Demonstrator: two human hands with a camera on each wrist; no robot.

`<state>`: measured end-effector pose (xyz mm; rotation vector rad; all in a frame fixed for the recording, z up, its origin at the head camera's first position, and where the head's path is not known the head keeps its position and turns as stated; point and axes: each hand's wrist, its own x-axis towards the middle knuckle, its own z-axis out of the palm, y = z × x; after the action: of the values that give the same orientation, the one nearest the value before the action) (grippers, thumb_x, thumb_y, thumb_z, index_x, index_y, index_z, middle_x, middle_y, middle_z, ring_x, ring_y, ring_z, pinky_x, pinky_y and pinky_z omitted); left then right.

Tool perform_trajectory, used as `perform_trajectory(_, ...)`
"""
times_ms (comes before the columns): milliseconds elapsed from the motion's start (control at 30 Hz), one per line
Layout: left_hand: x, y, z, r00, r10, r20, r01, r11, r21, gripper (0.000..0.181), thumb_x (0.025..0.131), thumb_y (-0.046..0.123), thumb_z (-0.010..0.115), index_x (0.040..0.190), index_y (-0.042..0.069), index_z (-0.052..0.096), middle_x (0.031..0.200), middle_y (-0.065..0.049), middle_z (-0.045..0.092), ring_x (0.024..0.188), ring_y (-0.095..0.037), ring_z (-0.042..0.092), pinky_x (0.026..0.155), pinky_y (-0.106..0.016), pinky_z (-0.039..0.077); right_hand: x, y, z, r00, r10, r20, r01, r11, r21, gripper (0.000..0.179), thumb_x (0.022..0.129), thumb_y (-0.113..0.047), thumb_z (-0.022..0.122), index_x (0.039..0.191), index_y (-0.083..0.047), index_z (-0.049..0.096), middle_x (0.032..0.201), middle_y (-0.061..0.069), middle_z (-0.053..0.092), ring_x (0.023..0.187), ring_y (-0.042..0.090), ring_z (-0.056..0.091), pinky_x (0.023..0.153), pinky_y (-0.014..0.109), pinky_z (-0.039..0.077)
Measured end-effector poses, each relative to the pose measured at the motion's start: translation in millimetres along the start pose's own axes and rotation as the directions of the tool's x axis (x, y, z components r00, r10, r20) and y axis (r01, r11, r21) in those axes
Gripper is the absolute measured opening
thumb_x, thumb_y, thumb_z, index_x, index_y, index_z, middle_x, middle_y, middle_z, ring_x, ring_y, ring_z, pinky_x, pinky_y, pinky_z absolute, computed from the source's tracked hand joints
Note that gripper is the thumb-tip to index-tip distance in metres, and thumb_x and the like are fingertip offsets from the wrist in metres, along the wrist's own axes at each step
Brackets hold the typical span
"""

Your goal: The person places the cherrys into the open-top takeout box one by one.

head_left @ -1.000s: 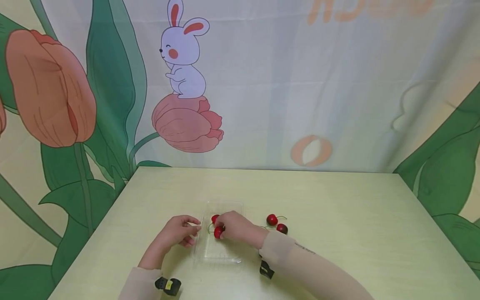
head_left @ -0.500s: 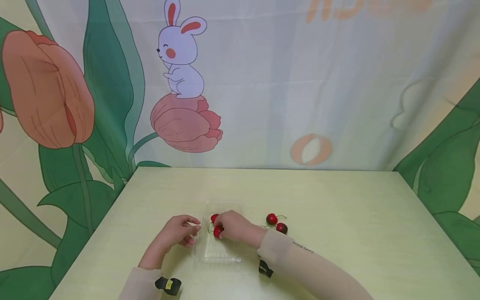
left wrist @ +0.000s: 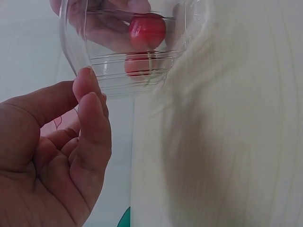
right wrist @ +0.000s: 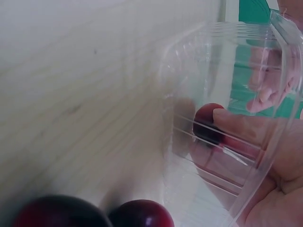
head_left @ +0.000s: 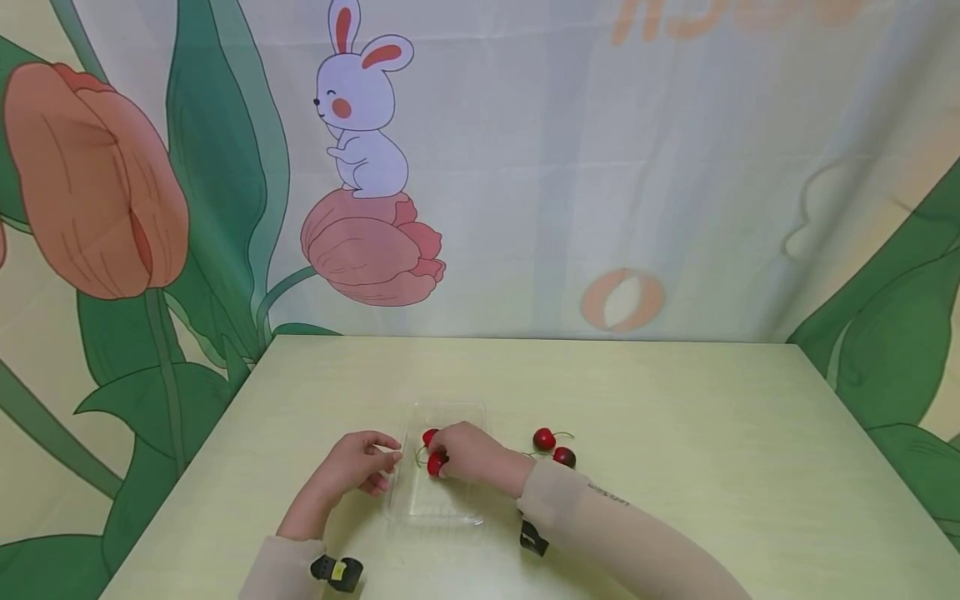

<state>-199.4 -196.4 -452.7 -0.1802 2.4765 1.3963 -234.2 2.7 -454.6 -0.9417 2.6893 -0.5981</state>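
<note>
Nothing much has shifted since a second ago: both hands sit where they were, and only the head view has drifted very slightly.

From the left, the left hand (head_left: pixel 358 463) rests at the left wall of the clear plastic tray (head_left: pixel 441 510), its fingers loosely curled with the tips touching that wall, so it seems to steady the tray rather than grip it. Inside the tray lies one cherry (head_left: pixel 429 437) at the far end. Just nearer, the right hand (head_left: pixel 467 452) reaches into the tray and pinches a second cherry (head_left: pixel 437 464) between curled fingertips, low over the tray floor. To the right, on the bare desk (head_left: pixel 675 433), two loose cherries (head_left: pixel 543 439) lie just beside each other, near the right sleeve.

By count: four cherries, one tray, two hands. As a judgement, about half the work is done: one cherry is in, one is being set down, and two wait on the desk.
</note>
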Motion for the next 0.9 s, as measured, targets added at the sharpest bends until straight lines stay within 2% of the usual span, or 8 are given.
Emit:
perform_trajectory(333, 1.8, -1.6, 0.1, 1.000, -0.003, -0.002, 0.003, 1.000, 0.004, 0.028, 0.099, 0.012, 0.065, 0.120, -0.006, 0.064, 0.083, -0.011, 0.066, 0.056, -0.013, 0.061, 0.055, -0.027, 0.059, 0.4, 1, -2, 1.000, -0.003, -0.002, 0.003, 1.000, 0.001, 0.012, 0.085, -0.002, 0.079, 0.095, -0.006, 0.074, 0.090, 0.002, 0.073, 0.079, 0.010, 0.054, 0.079, 0.020, 0.048)
perform_trajectory(533, 1.0, -0.5, 0.4, 1.000, -0.011, 0.000, 0.011, 1.000, 0.004, 0.027, 0.099, 0.012, 0.065, 0.120, -0.006, 0.064, 0.084, -0.011, 0.067, 0.056, -0.013, 0.062, 0.056, -0.027, 0.059, -5.0, -1, -10, 1.000, 0.012, -0.005, -0.011, 0.999, 0.036, 0.020, 0.087, 0.000, 0.075, 0.107, -0.004, 0.076, 0.105, 0.006, 0.078, 0.096, 0.018, 0.067, 0.092, 0.028, 0.056)
perform_trajectory(900, -0.5, 1.7, 1.2, 1.000, -0.025, -0.009, 0.025, 0.999, 0.026, 0.028, 0.100, 0.012, 0.064, 0.121, -0.005, 0.063, 0.086, -0.012, 0.068, 0.057, -0.014, 0.062, 0.057, -0.028, 0.060, -15.7, 4, -31, 1.000, -0.004, 0.017, 0.001, 0.987, 0.162, 0.030, 0.092, -0.007, 0.073, 0.122, -0.006, 0.073, 0.118, 0.009, 0.075, 0.095, 0.018, 0.068, 0.089, 0.027, 0.056)
